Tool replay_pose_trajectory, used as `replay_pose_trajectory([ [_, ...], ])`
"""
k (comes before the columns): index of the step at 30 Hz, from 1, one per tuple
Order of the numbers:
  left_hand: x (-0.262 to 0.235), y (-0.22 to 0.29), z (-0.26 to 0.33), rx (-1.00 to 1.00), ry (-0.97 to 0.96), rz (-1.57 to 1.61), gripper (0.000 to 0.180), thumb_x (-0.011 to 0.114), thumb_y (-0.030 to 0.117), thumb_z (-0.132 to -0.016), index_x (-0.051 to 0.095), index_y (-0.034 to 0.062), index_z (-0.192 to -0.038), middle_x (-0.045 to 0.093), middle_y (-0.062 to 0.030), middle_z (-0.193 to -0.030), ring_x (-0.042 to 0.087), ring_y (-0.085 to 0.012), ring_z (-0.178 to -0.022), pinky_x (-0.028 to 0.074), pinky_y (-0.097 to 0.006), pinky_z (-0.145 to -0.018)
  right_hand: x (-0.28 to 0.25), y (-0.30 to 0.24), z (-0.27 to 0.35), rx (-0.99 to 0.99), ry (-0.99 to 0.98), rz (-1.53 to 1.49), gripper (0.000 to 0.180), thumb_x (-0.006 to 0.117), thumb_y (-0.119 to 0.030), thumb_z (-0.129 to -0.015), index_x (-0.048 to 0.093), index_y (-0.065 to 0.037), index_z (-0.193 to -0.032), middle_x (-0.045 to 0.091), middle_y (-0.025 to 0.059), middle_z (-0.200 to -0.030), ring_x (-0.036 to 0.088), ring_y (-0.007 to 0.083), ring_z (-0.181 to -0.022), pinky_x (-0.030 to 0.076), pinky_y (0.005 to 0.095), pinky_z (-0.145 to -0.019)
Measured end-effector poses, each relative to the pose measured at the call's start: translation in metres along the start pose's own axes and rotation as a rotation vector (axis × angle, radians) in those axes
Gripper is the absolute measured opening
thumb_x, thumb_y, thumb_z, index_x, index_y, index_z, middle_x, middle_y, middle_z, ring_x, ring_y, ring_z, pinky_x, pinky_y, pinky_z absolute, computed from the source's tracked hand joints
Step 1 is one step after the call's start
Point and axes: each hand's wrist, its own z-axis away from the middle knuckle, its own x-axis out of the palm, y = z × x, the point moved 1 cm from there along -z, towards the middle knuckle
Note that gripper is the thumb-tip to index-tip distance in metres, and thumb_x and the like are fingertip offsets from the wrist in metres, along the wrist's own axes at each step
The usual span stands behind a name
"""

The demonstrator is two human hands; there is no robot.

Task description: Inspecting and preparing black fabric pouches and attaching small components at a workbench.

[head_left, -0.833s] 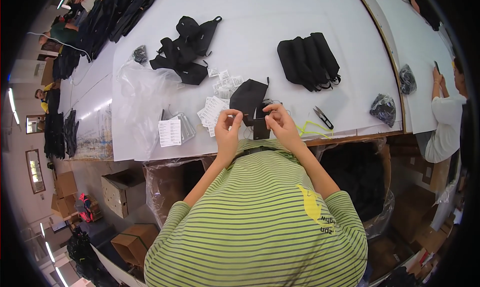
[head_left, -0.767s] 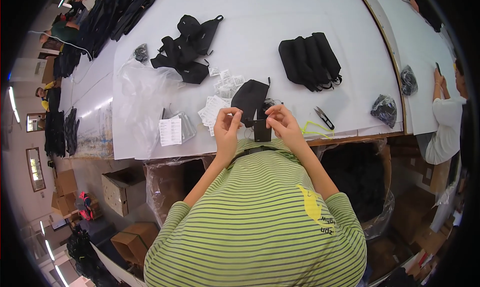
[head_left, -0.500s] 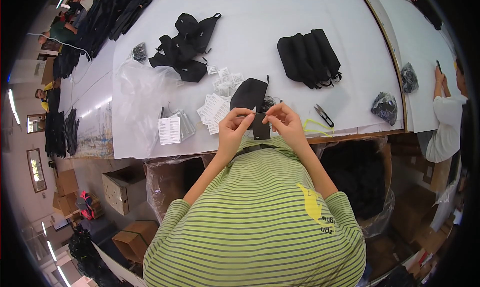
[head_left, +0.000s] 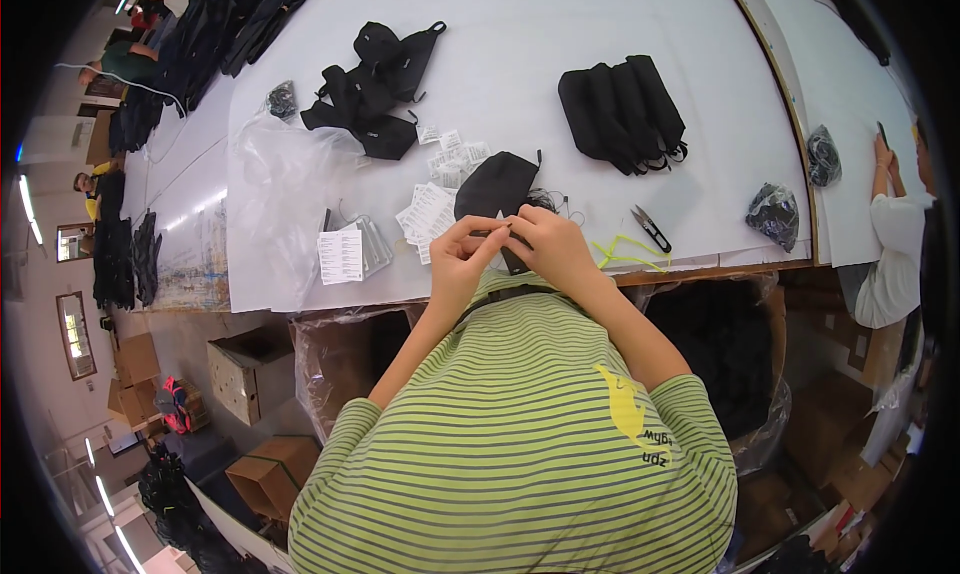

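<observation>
My left hand (head_left: 468, 257) and my right hand (head_left: 552, 244) meet fingertip to fingertip at the table's near edge, both closed in a pinch. The left fingers hold the top of a dark hang tag (head_left: 514, 262), which is mostly covered by my right hand. Whatever is between the right fingertips is too small to make out. Just beyond my hands lies a black fabric pouch (head_left: 494, 186), beside a bunch of thin black strings (head_left: 541, 200). Loose white printed labels (head_left: 428, 214) spread to the left of the pouch.
Black pouches lie in a heap (head_left: 370, 99) and in a row (head_left: 622, 114). Thread snips (head_left: 652, 230) and yellow-green cord (head_left: 625, 252) sit at right. Clear plastic (head_left: 285, 189), a label stack (head_left: 341, 256) and a bagged bundle (head_left: 772, 217) also occupy the table (head_left: 500, 64). Others work farther off.
My right hand has moved left and turned over the tag, bringing its fingertips against those of my left hand. Less of the tag shows now. The left hand has barely moved.
</observation>
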Motion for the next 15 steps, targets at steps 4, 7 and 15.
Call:
replay_pose_trajectory([
  [4,-0.002,-0.001,0.001,0.011,-0.014,0.008,0.009,0.064,0.003,-0.087,0.065,-0.0015,-0.094,0.054,0.006,-0.06,0.034,0.0034,-0.051,0.018,-0.017,-0.045,0.009,0.002,0.001,-0.042,-0.007,0.022,0.012,0.068,-0.02,-0.077,0.061,-0.012,-0.084,0.052,0.0016,-0.073,0.059,0.02,-0.068,0.049,0.0335,-0.055],
  [7,-0.001,0.005,0.001,0.022,-0.04,0.014,0.008,0.063,0.004,-0.087,0.064,-0.0013,-0.094,0.054,0.0059,-0.062,0.034,0.0033,-0.051,0.018,-0.017,-0.045,0.008,0.001,0.0,-0.003,0.052,-0.106,0.012,0.067,-0.019,-0.08,0.062,-0.01,-0.085,0.058,0.0005,-0.071,0.057,0.0152,-0.057,0.046,0.03,-0.05],
  [15,0.001,-0.011,-0.002,0.088,0.023,-0.151,0.007,0.064,0.009,-0.087,0.062,0.0027,-0.091,0.051,0.0078,-0.061,0.035,0.0029,-0.053,0.019,-0.018,-0.047,-0.009,-0.004,0.0,0.798,0.053,-1.282,0.018,0.065,-0.02,-0.086,0.064,-0.003,-0.088,0.063,-0.0001,-0.066,0.046,0.0038,-0.046,0.033,0.0196,-0.043],
])
